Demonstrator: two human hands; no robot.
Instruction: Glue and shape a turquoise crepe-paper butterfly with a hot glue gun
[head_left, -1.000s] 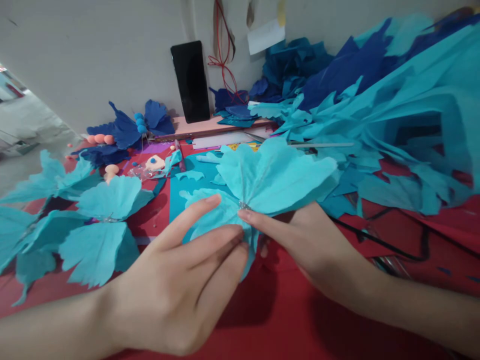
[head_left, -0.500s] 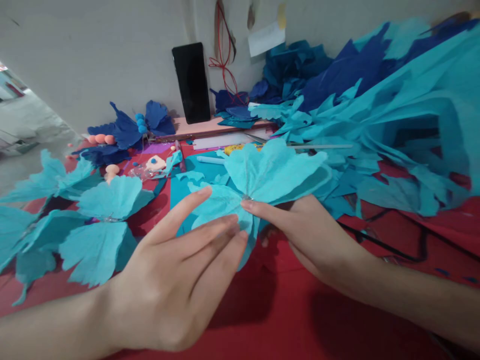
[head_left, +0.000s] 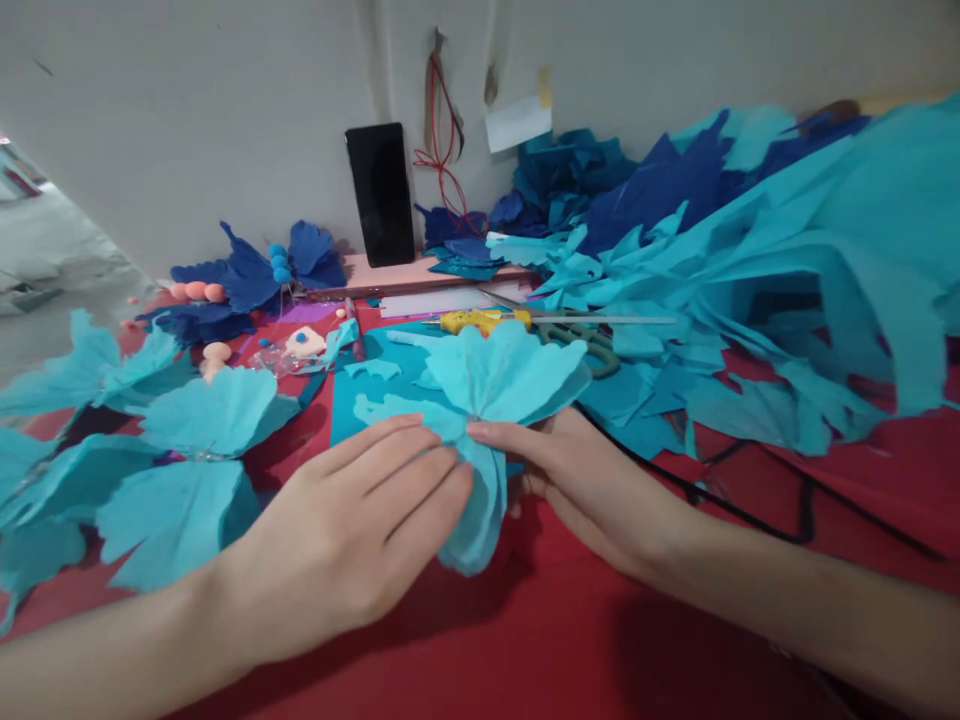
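A light turquoise crepe-paper butterfly (head_left: 502, 372) is held over the red table, its gathered wings meeting at a pinched centre. My right hand (head_left: 592, 475) grips that centre, with the thumb on top and the other fingers mostly hidden beneath. Across the left wing lies my left hand (head_left: 349, 530), fingers pressed together and closed on the paper; its thumb is out of sight. To the left rest further turquoise butterflies (head_left: 214, 410) with similar wings.
Turquoise paper scraps (head_left: 720, 260) pile up on the right. Scissors (head_left: 592, 345) and a yellow-handled tool (head_left: 484, 320) lie behind the butterfly. A black phone (head_left: 380, 195) leans against the wall, near a dark blue butterfly (head_left: 259, 265). The tabletop (head_left: 480, 650) is red.
My left hand's fingers have come together from a spread pose and closed on the left wing. The lower wings have swung into view below. The camera view has shifted slightly.
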